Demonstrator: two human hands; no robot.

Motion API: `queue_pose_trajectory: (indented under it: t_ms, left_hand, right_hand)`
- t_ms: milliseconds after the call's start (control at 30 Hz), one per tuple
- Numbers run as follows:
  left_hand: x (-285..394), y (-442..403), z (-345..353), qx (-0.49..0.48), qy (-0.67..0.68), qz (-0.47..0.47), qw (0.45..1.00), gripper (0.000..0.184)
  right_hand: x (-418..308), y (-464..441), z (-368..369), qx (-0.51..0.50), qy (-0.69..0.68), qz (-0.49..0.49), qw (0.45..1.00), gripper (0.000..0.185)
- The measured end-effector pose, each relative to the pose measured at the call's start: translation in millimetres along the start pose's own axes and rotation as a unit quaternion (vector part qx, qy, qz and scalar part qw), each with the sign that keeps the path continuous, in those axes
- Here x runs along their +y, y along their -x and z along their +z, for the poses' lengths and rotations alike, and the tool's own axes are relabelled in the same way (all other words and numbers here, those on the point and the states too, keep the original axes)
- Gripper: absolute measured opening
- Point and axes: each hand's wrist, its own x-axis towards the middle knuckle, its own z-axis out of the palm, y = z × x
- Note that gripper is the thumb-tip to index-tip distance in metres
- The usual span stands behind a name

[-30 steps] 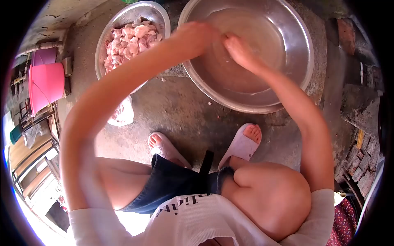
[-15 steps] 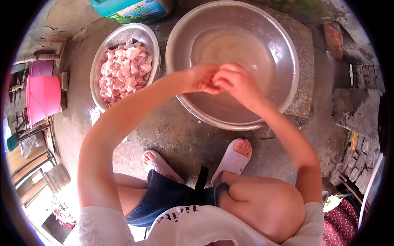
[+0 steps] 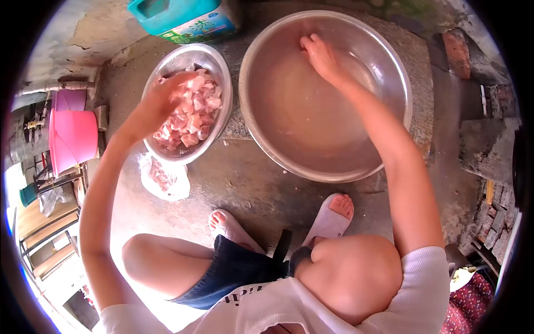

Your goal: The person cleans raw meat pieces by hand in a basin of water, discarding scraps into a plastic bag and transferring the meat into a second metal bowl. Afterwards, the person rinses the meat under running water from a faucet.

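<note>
At the left, my left hand [image 3: 162,103] reaches over the chunks of raw meat [image 3: 194,114] heaped in a metal colander [image 3: 223,106]. Motion smears its fingers, so I cannot tell whether they hold a piece. Inside the large metal basin [image 3: 254,142], toward its far side, is my right hand [image 3: 322,55]. Its fingers are curled, and whatever may be in them is hidden. Cloudy water [image 3: 311,117] fills the lower part of the basin.
A white plastic bag [image 3: 165,179] with pale pieces in it lies below the colander. Behind stands a teal detergent jug [image 3: 192,22]. A pink bucket [image 3: 75,139] is at the far left, and a brick [image 3: 456,53] at the right. My slippers [image 3: 325,220] are near the basin.
My hands were together above the basin and are now apart. The left has gone over the meat in the colander, the right toward the basin's far side. The view has shifted slightly.
</note>
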Motion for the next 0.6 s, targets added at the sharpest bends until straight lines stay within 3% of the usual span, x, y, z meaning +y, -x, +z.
queue_pose_trajectory:
  t_ms: [33,67,133,233,267,333,400,533,600]
  left_hand:
    - [-8,5,-5,-0.018,-0.021,-0.033,0.999,0.05]
    - [-9,11,-3,-0.02,-0.184,-0.024,0.983,0.051]
    - [-15,22,5,-0.02,-0.488,0.002,0.873,0.053]
    - [7,13,9,0.046,-0.417,-0.013,0.908,0.033]
    - [14,5,11,0.061,-0.398,-0.006,0.916,0.028]
    - [23,-9,28,0.088,-0.31,0.083,0.943,0.019]
    - [41,-25,51,0.084,-0.173,0.157,0.969,0.014]
    - [40,-62,118,-0.025,-0.085,0.2,0.976,0.015]
    - [29,-85,153,-0.068,-0.113,0.19,0.973,0.019]
  right_hand:
    - [-6,2,-1,0.02,-0.006,0.007,1.0,0.014]
    - [-11,7,3,0.03,-0.005,0.0,1.0,0.013]
    - [-11,13,10,0.05,0.004,-0.015,0.999,0.011]
    - [4,37,35,0.099,-0.031,-0.009,0.995,0.009]
    - [2,41,27,0.06,-0.001,-0.02,0.998,0.009]
    - [-15,65,6,-0.022,0.059,-0.034,0.997,0.009]
    - [-19,88,0,-0.046,0.031,-0.029,0.998,0.008]
    - [-27,127,-11,-0.117,-0.046,-0.009,0.992,0.012]
    - [-28,146,-12,-0.16,-0.108,0.002,0.981,0.016]
